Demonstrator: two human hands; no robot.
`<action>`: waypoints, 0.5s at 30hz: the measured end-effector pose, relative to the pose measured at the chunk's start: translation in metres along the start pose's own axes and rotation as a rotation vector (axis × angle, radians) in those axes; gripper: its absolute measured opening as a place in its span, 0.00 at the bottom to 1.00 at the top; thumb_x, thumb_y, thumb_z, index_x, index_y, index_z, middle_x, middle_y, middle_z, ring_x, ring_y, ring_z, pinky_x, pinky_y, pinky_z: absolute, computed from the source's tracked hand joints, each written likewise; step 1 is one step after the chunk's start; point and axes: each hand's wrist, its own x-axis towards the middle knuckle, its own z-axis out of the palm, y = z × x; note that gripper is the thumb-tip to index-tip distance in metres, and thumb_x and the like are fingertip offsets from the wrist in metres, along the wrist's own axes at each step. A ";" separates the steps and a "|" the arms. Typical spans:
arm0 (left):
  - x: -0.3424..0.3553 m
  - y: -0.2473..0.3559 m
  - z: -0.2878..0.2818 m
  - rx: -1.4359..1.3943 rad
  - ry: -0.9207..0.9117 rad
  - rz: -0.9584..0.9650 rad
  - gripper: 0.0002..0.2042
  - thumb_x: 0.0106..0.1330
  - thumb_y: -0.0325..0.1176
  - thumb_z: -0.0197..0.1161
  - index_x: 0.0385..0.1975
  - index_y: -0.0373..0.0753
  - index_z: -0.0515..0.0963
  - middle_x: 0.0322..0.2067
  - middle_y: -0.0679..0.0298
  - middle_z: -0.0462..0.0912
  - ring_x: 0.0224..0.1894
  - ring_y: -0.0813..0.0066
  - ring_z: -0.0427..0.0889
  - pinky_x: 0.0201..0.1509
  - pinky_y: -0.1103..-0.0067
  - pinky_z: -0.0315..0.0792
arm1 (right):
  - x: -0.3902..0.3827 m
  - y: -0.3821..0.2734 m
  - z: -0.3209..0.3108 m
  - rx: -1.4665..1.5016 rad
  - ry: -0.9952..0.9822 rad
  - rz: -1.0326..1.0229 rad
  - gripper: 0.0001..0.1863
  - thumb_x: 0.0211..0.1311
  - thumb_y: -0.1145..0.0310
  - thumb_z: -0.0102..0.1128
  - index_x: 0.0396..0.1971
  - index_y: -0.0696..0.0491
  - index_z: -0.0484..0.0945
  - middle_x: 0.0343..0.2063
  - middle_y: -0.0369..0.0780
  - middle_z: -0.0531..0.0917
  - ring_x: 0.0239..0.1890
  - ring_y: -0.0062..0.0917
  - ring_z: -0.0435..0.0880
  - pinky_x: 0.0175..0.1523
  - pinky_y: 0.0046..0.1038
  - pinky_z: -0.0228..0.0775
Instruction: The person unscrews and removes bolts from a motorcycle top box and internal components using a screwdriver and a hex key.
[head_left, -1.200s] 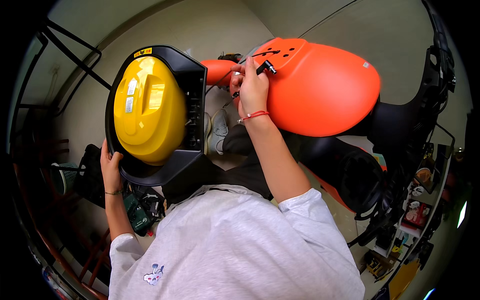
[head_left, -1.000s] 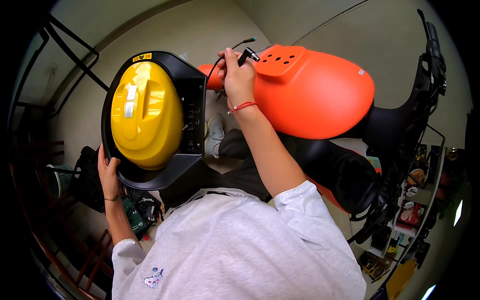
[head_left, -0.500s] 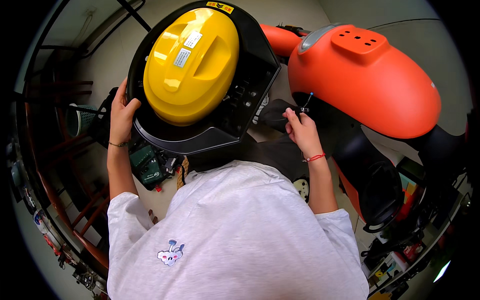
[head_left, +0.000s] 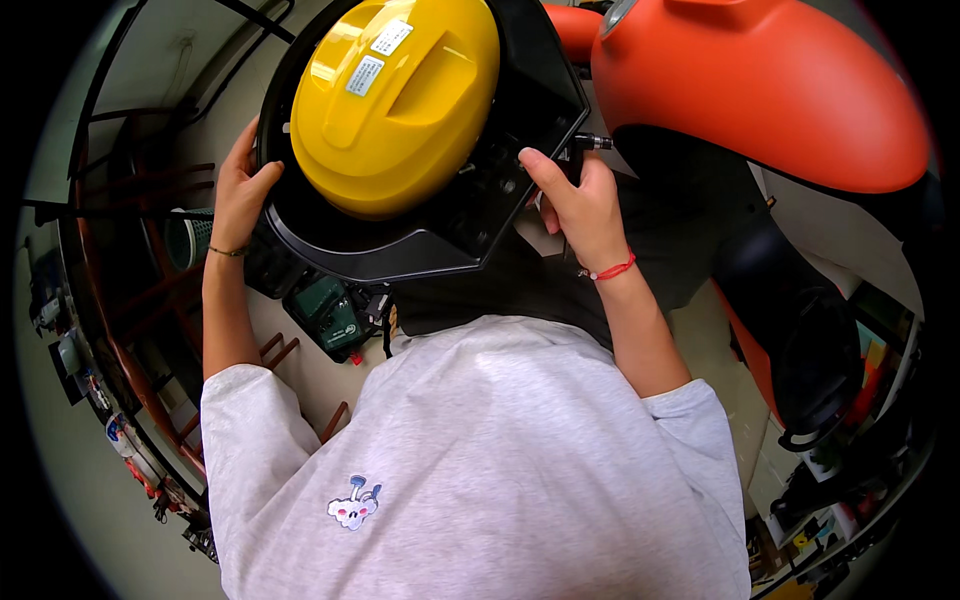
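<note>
- At the far left, reddish-brown chair-like bars [head_left: 113, 335] are seen, with a green basket [head_left: 187, 240] set just beside them.
- The left hand [head_left: 243, 195] is clasped on the left rim of a black frame [head_left: 410, 256], the thumb laid over the rim; a dark bracelet [head_left: 229, 251] is worn at the wrist.
- Below the frame, a dark green case [head_left: 325, 315] is placed on the floor [head_left: 283, 345].
- The black frame is held tilted in front of the body, and a glossy yellow dome [head_left: 395, 150] is seated in it, marked with two pale labels [head_left: 365, 75].
- The right hand [head_left: 580, 205] is set at the frame's right edge, thumb laid upon it, the other fingers curled and partly hidden; whether the edge is firmly gripped cannot be told.
- A black connector with a metal end [head_left: 595, 142] is seen projecting just beyond the right hand's fingers; how it is held cannot be told.
- A red bracelet [head_left: 613, 269] is worn at the right wrist.
- To the right, a large rounded orange shell [head_left: 760, 90] is seen, apart from both hands.
- Below it, a black seat-like part [head_left: 790, 320] is partly lost in shadow.
</note>
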 end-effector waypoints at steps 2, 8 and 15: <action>-0.005 -0.008 -0.004 0.092 0.066 0.083 0.30 0.60 0.24 0.60 0.66 0.34 0.63 0.47 0.63 0.77 0.46 0.78 0.76 0.53 0.82 0.70 | 0.000 -0.004 0.008 0.065 -0.025 -0.006 0.16 0.59 0.61 0.66 0.28 0.59 0.72 0.14 0.35 0.76 0.11 0.14 0.70 0.16 0.18 0.59; -0.024 0.073 0.026 0.761 0.254 0.422 0.18 0.58 0.30 0.68 0.50 0.40 0.77 0.25 0.67 0.67 0.25 0.76 0.65 0.30 0.80 0.65 | -0.002 0.017 0.019 0.070 0.012 0.000 0.13 0.60 0.65 0.62 0.25 0.59 0.72 0.14 0.37 0.76 0.12 0.15 0.71 0.18 0.19 0.61; -0.004 0.096 0.109 1.030 -0.460 0.908 0.04 0.54 0.32 0.65 0.28 0.43 0.79 0.33 0.69 0.72 0.40 0.71 0.74 0.46 0.76 0.67 | -0.011 0.022 0.030 0.123 0.031 0.048 0.12 0.61 0.67 0.61 0.26 0.59 0.73 0.15 0.36 0.77 0.13 0.15 0.71 0.19 0.19 0.62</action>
